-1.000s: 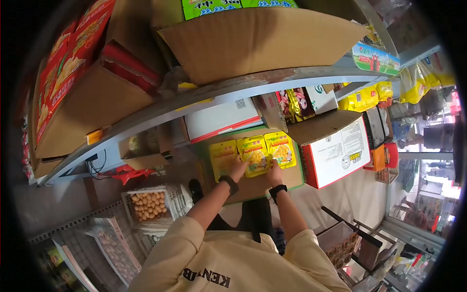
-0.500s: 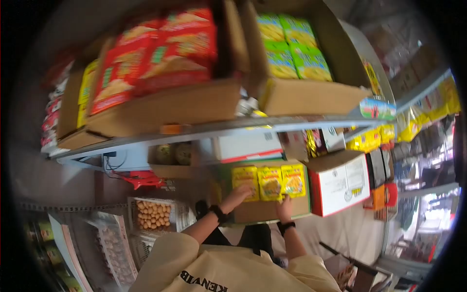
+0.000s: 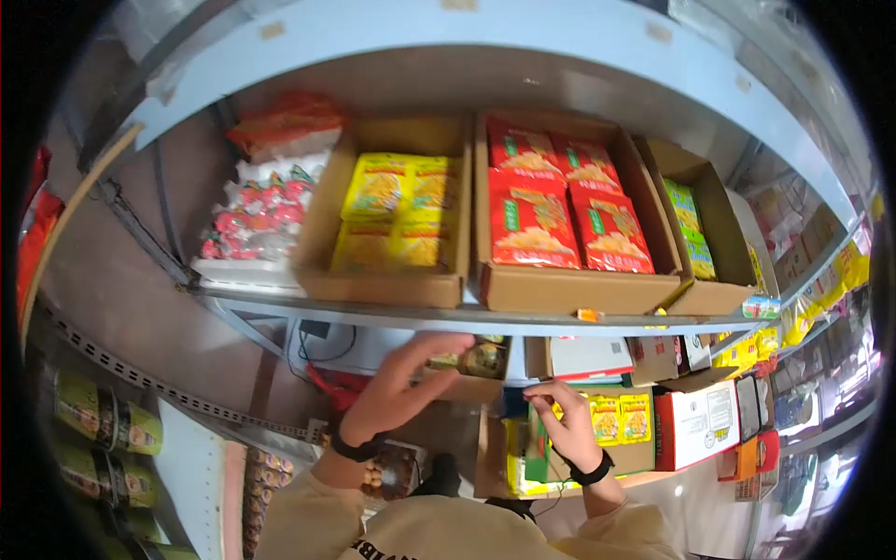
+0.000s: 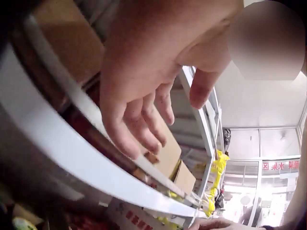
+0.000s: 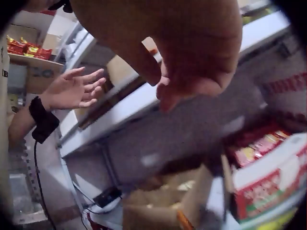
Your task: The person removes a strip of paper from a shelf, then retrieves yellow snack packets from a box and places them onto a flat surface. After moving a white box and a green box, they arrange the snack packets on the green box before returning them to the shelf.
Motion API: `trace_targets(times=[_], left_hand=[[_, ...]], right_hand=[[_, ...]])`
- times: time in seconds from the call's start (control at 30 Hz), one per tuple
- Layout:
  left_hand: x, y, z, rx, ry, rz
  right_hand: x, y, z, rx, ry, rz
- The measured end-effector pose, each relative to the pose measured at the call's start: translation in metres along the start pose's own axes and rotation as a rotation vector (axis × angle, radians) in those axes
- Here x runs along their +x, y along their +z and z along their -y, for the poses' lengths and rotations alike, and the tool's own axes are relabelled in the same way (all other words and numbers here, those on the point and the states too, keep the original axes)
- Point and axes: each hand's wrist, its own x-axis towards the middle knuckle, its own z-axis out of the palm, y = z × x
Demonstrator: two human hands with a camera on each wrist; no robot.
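Observation:
My left hand (image 3: 401,387) is raised in front of the upper shelf's edge, with its fingers loosely spread and nothing in them. In the left wrist view, the fingers of that hand (image 4: 139,122) hang relaxed. To its right, my right hand (image 3: 569,429) is up over the lower carton, fingers bent and thumb near them; the right wrist view shows no item in that hand (image 5: 196,62). Behind it, yellow snack packets (image 3: 621,420) lie side by side on the carton. Above, the shelf bears cartons of yellow packets (image 3: 397,215) and red packets (image 3: 560,205).
The pale shelf edge (image 3: 448,317) runs across above both hands. Bagged pink-and-white goods (image 3: 261,215) stand at its left end, and a carton of green packets (image 3: 689,229) at its right. Below are a white box (image 3: 705,425) and, at left, stacked jars (image 3: 103,420).
Both hands have left the yellow packets on the lower carton and risen, the left one moving farther left. The head view has turned left, bringing the upper shelf's yellow-packet carton into full view.

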Motion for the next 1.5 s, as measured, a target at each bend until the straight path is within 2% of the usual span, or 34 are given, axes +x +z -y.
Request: trace_targets(times=[0.07, 0.13, 0.2, 0.3, 0.33, 0.37, 0.4, 0.43, 0.47, 0.5, 0.53, 0.6, 0.67, 0.77, 0.87, 0.9, 0.93, 0.97, 1.03, 1.1, 1.13, 1.17, 1.23, 1.3, 1.4, 1.47, 1.5], left_hand=[[0.001, -0.041, -0.02, -0.001, -0.031, -0.166], [0.013, -0.076, -0.04, -0.22, -0.051, -0.321], [0.032, -0.109, -0.046, -0.217, 0.009, -0.393], [0.064, -0.151, -0.028, -0.465, -0.052, -0.264], [0.078, -0.163, -0.002, -0.653, -0.164, -0.246], [0.091, -0.174, 0.028, -0.84, -0.276, -0.225], [0.101, -0.179, 0.043, -0.733, -0.381, -0.214], [0.11, -0.183, 0.06, -0.623, -0.486, -0.203], [0.124, -0.192, 0.107, -0.552, -0.464, -0.155], [0.124, -0.195, 0.123, -0.049, -0.092, -0.036], [0.123, -0.197, 0.133, 0.459, 0.282, -0.112], [0.126, -0.197, 0.145, 0.517, 0.195, -0.136], [0.137, -0.2, 0.175, 0.3, 0.034, -0.149], [0.169, -0.212, 0.259, -0.242, -0.249, -0.229], [0.182, -0.221, 0.32, -0.562, -0.336, -0.307], [0.179, -0.221, 0.327, -0.532, -0.322, -0.327], [0.17, -0.219, 0.327, -0.465, -0.309, -0.338], [0.162, -0.218, 0.327, -0.397, -0.298, -0.349], [0.15, -0.21, 0.275, -0.196, -0.241, -0.335], [0.141, -0.197, 0.206, -0.005, -0.209, -0.351], [0.133, -0.191, 0.167, 0.049, -0.244, -0.366], [0.129, -0.185, 0.14, 0.068, -0.293, -0.376], [0.136, -0.192, 0.141, -0.074, -0.418, -0.297], [0.143, -0.204, 0.177, -0.109, -0.483, -0.186], [0.151, -0.202, 0.171, -0.375, -0.659, -0.235], [0.153, -0.196, 0.147, -0.506, -0.748, -0.28], [0.154, -0.198, 0.152, -0.49, -0.747, -0.3]], right_hand=[[0.042, 0.003, 0.055, 0.058, -0.136, 0.077], [0.08, 0.013, 0.09, 0.363, -0.042, 0.168], [0.131, 0.019, 0.122, 0.674, -0.003, 0.336], [0.205, 0.048, 0.142, 1.069, 0.226, 0.317], [0.23, 0.059, 0.144, 1.117, 0.318, 0.306], [0.262, 0.072, 0.127, 1.123, 0.453, 0.338], [0.285, 0.083, 0.121, 1.112, 0.489, 0.38], [0.305, 0.096, 0.115, 1.037, 0.548, 0.337], [0.324, 0.11, 0.109, 0.938, 0.707, 0.181], [0.328, 0.116, 0.112, 0.853, 0.72, 0.11], [0.328, 0.121, 0.113, 0.768, 0.735, 0.038], [0.332, 0.129, 0.1, 0.655, 0.743, 0.154], [0.341, 0.136, 0.083, 0.553, 0.752, 0.237], [0.344, 0.144, 0.068, 0.478, 0.795, 0.292], [0.347, 0.144, 0.064, 0.496, 0.793, 0.369], [0.35, 0.144, 0.053, 0.507, 0.777, 0.406], [0.354, 0.148, 0.042, 0.519, 0.764, 0.444], [0.358, 0.155, 0.032, 0.534, 0.846, 0.395], [0.384, 0.176, -0.028, 0.127, 0.405, 0.62], [0.389, 0.176, -0.036, 0.509, 0.664, 0.53], [0.376, 0.169, -0.01, 0.455, 0.732, 0.347], [0.376, 0.17, -0.01, 0.481, 0.784, 0.348], [0.377, 0.169, -0.002, 0.504, 0.823, 0.317], [0.372, 0.166, 0.009, 0.499, 0.807, 0.247], [0.403, 0.192, -0.057, 0.691, 0.609, 0.43], [0.382, 0.174, -0.009, 0.59, 0.696, 0.365], [0.371, 0.166, 0.015, 0.539, 0.738, 0.334]])
